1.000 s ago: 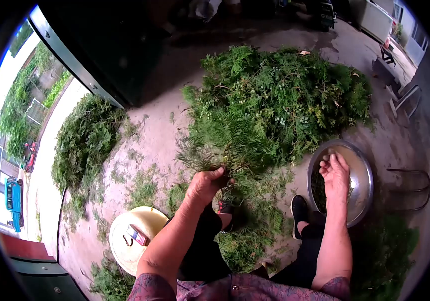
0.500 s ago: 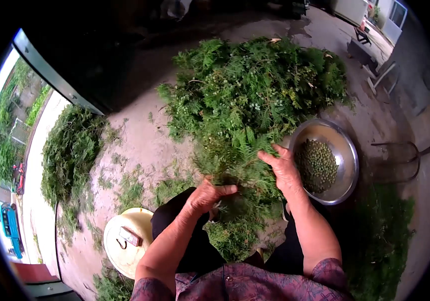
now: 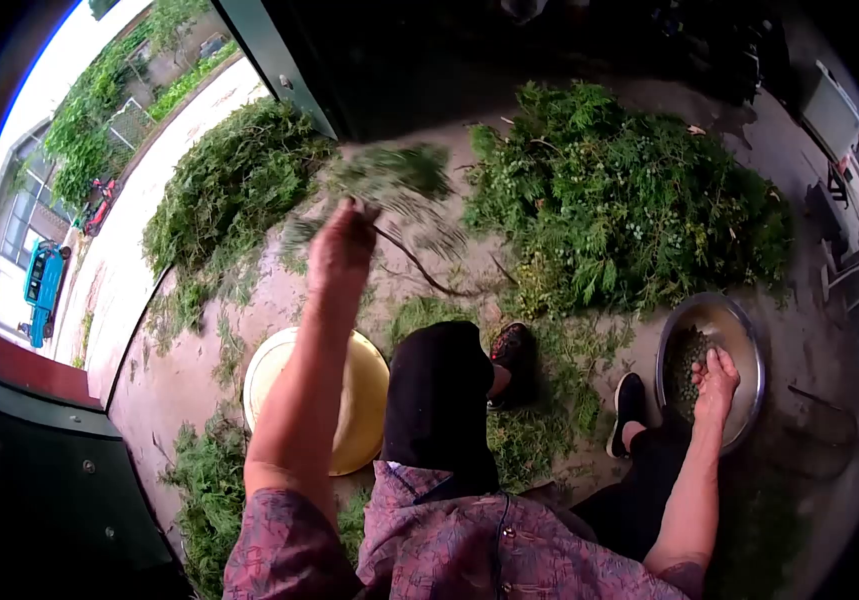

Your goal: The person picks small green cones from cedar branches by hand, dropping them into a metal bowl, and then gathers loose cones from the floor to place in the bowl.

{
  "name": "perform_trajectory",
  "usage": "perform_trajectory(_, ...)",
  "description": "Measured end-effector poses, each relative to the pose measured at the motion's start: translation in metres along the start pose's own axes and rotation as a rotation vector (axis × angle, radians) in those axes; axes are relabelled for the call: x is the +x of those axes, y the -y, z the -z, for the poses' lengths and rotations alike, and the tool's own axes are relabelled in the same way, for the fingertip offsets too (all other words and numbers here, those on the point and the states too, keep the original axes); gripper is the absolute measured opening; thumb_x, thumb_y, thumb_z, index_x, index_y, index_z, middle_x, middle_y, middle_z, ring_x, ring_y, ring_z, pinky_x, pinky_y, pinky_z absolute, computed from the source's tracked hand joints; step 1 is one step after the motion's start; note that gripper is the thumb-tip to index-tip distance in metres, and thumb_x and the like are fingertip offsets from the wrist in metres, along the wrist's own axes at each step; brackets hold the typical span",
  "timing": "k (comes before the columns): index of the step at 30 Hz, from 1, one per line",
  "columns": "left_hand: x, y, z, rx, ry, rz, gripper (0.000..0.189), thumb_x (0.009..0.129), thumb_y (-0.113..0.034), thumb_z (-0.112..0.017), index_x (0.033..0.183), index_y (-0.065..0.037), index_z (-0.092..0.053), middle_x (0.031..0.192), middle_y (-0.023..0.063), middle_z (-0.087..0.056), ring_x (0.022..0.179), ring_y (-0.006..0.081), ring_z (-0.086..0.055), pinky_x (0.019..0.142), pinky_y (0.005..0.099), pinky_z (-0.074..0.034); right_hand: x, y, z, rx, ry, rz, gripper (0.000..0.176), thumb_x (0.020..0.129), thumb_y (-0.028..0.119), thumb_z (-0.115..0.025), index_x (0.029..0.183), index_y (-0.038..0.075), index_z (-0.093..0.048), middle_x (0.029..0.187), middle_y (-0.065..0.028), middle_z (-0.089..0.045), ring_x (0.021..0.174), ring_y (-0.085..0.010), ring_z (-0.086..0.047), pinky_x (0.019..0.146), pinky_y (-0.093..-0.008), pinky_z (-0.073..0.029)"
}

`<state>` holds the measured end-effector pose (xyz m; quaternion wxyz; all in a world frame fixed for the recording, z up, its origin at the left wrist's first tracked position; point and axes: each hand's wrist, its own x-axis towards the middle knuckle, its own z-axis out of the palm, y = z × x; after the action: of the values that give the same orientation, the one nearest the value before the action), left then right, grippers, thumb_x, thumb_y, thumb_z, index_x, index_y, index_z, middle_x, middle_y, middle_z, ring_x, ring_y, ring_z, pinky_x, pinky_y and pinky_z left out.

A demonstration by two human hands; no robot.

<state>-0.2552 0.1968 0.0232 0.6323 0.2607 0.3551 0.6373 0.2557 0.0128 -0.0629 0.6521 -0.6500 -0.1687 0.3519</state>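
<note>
My left hand [image 3: 342, 250] is raised out to the left, its fingers wrapped round a leafy evergreen branch [image 3: 399, 172]. The branch's foliage is smeared by motion, and a bare brown stem trails to the right. Over the steel bowl [image 3: 755, 372], my right hand [image 3: 714, 383] has its fingers curled together; whatever they hold is hidden. Small green seed cones [image 3: 684, 362] lie in the bowl beside that hand. A large heap of cone-bearing evergreen branches [image 3: 629, 200] rests on the floor just beyond the bowl.
A second heap of cut branches [image 3: 239, 185] lies at the left near the doorway. The round yellowish stool [image 3: 359, 410] is under my left forearm. Loose sprigs [image 3: 529, 430] are scattered round my shoes. A metal fork-like tool [image 3: 829, 430] lies right of the bowl.
My left hand has swung up and left with a branch. My right hand has moved from the foliage to above the bowl. The view has turned to the left.
</note>
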Motion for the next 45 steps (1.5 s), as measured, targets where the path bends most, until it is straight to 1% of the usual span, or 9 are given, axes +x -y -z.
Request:
perform_trajectory(2,0.029,-0.116,0.066,0.057,0.017,-0.504,0.060,0.079,-0.036,-0.062,0.131,-0.019,-0.037,0.144,0.0133,-0.019,0.130,0.0327,-0.023,0.100,0.0533,-0.029,-0.011,-0.002,-0.005,-0.008,-0.030,-0.007,0.017,0.085,0.013,-0.057,0.100,0.004,-0.059,0.075,-0.0005,-0.057,0.058,-0.0104,-0.054,0.046,-0.0200,-0.039)
perform_trajectory(5,-0.014,-0.192,0.026,-0.317,-0.415,-0.605,0.056,0.082,-0.035,-0.059,0.129,-0.016,-0.038,0.140,0.0092,-0.029,0.129,0.0234,-0.028,0.099,0.0478,-0.034,-0.016,-0.013,-0.021,0.001,0.005,-0.059,0.015,0.086,0.012,-0.056,0.098,0.003,-0.059,0.075,-0.0012,-0.057,0.058,-0.0099,-0.054,0.045,-0.0191,-0.038)
perform_trajectory(11,-0.013,-0.087,0.047,-0.221,0.060,-0.133,0.019,0.091,-0.017,-0.047,0.098,-0.003,-0.057,0.096,0.0095,-0.063,0.088,0.0224,-0.060,0.071,0.0327,-0.049,-0.019,-0.044,-0.037,-0.044,0.115,-0.168,0.014,0.086,0.010,-0.054,0.095,0.001,-0.058,0.075,-0.0012,-0.056,0.056,-0.0103,-0.057,0.041,-0.0194,-0.038)
perform_trajectory(19,-0.024,0.078,-0.072,-0.036,0.015,0.243,0.020,0.086,-0.016,-0.056,0.103,-0.005,-0.055,0.088,0.0039,-0.060,0.074,0.0133,-0.057,0.065,0.0260,-0.047,0.002,-0.061,-0.020,-0.204,0.032,-0.267,0.015,0.087,0.014,-0.055,0.097,0.003,-0.057,0.072,-0.0020,-0.057,0.054,-0.0116,-0.056,0.042,-0.0211,-0.041)
perform_trajectory(29,0.030,0.122,-0.042,-0.042,-0.030,0.472,0.022,0.089,-0.015,-0.050,0.109,-0.004,-0.054,0.084,0.0013,-0.056,0.068,0.0105,-0.050,0.061,0.0225,-0.044,0.069,-0.248,-0.003,-0.729,0.120,-0.455,0.016,0.083,0.013,-0.057,0.094,0.003,-0.061,0.072,-0.0020,-0.059,0.054,-0.0110,-0.055,0.048,-0.0258,-0.045)
perform_trajectory(33,0.025,0.119,-0.085,0.276,0.009,0.104,0.024,0.090,-0.013,-0.048,0.110,0.000,-0.049,0.086,0.0032,-0.052,0.069,0.0099,-0.046,0.059,0.0220,-0.039,0.114,-0.289,-0.017,-1.004,0.163,-0.154,0.028,0.074,0.022,-0.062,0.096,0.004,-0.060,0.089,-0.0175,-0.061,0.089,-0.0337,-0.058,0.079,-0.0385,-0.045)
perform_trajectory(37,0.019,0.129,-0.088,0.269,-0.007,0.275,0.019,0.087,-0.010,-0.052,0.101,0.002,-0.053,0.091,0.0091,-0.055,0.066,0.0098,-0.046,0.054,0.0213,-0.038,0.191,-0.312,-0.042,-1.239,0.067,-0.091,0.053,0.077,0.030,-0.063,0.122,0.008,-0.046,0.120,-0.0230,-0.048,0.110,-0.0360,-0.046,0.093,-0.0393,-0.038)
perform_trajectory(39,0.018,0.136,-0.099,0.304,-0.074,0.241,0.017,0.092,-0.013,-0.043,0.104,0.000,-0.047,0.073,0.0017,-0.038,0.058,0.0087,-0.031,0.052,0.0219,-0.029,0.209,-0.325,-0.060,-1.233,0.005,-0.114,0.059,0.078,0.032,-0.062,0.128,0.010,-0.041,0.124,-0.0224,-0.044,0.116,-0.0357,-0.040,0.098,-0.0404,-0.034)
perform_trajectory(45,0.021,0.132,-0.094,0.407,0.017,0.265,0.016,0.092,-0.014,-0.045,0.102,-0.001,-0.046,0.070,0.0013,-0.037,0.056,0.0083,-0.031,0.050,0.0218,-0.028,0.155,-0.335,-0.161,-1.501,0.362,-0.048,0.069,0.076,0.053,-0.056,0.132,0.019,-0.035,0.145,-0.0114,-0.016,0.131,-0.0391,-0.014,0.101,-0.0637,-0.017)
